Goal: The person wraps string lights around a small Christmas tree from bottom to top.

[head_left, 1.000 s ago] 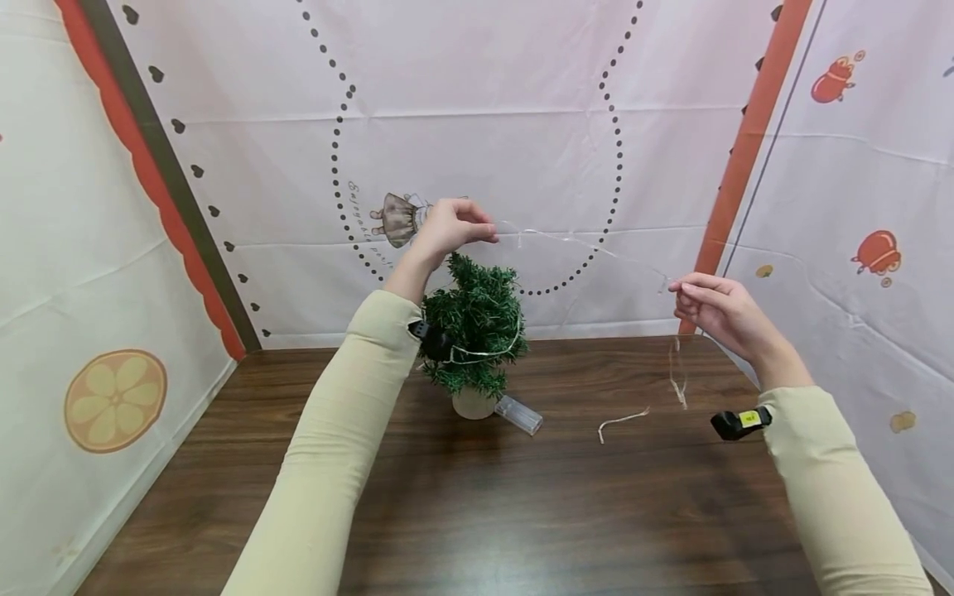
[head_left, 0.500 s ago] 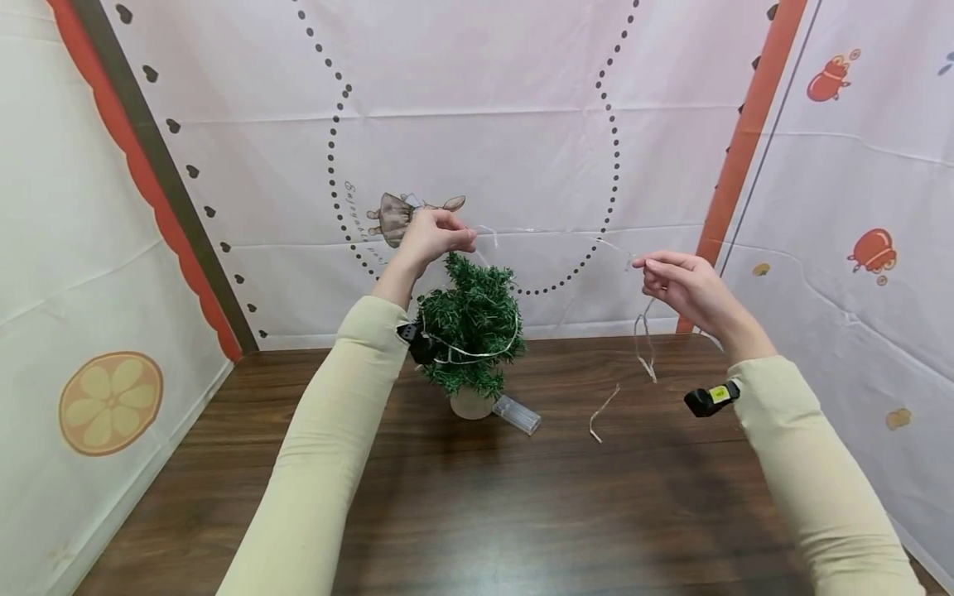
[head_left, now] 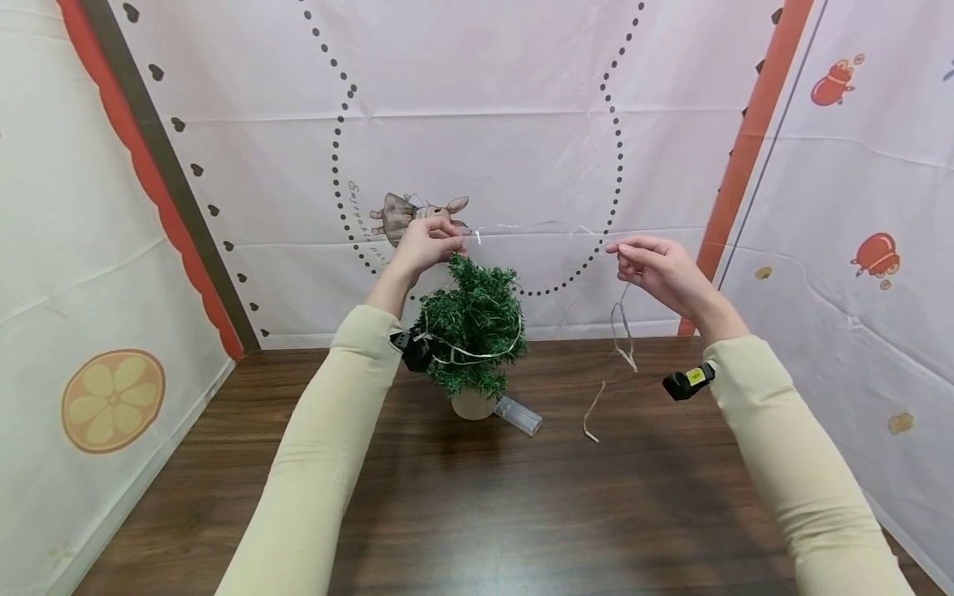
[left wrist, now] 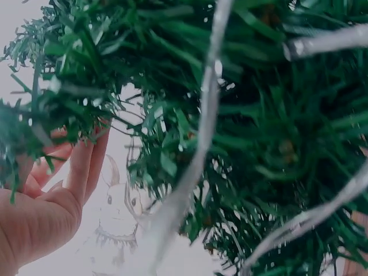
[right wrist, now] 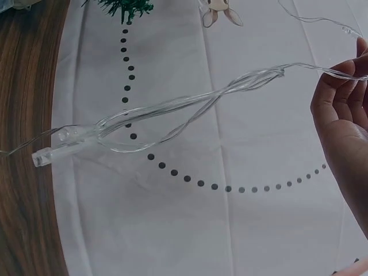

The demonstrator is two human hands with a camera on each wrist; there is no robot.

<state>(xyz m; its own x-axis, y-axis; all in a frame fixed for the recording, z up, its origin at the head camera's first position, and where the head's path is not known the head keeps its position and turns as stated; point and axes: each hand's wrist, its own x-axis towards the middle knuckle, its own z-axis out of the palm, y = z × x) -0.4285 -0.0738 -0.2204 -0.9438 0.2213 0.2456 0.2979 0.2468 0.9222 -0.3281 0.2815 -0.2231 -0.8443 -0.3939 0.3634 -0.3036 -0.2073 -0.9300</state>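
A small green artificial Christmas tree (head_left: 480,306) stands upright in a pale pot (head_left: 473,404), with clear string lights (head_left: 484,356) looped round its middle. Beside the tree's tip, my left hand (head_left: 426,247) pinches the light wire; in the left wrist view its fingers (left wrist: 83,167) are partly hidden behind the branches. My right hand (head_left: 659,269), raised to the right of the tree, pinches the same strand between thumb and fingertips. A slack span runs between both hands. Below the right hand dangles a doubled tail of wire (right wrist: 190,106) with small clear bulbs.
A clear battery box (head_left: 519,415) lies on the wooden table (head_left: 522,513) against the pot's right side. The loose end of the wire (head_left: 592,414) trails near it. Printed cloth (head_left: 477,149) walls off the back and both sides.
My right hand has moved left, toward the tree, and slightly up. My left hand has shifted left and down to the tree's tip. The wire between them is shorter and slacker.
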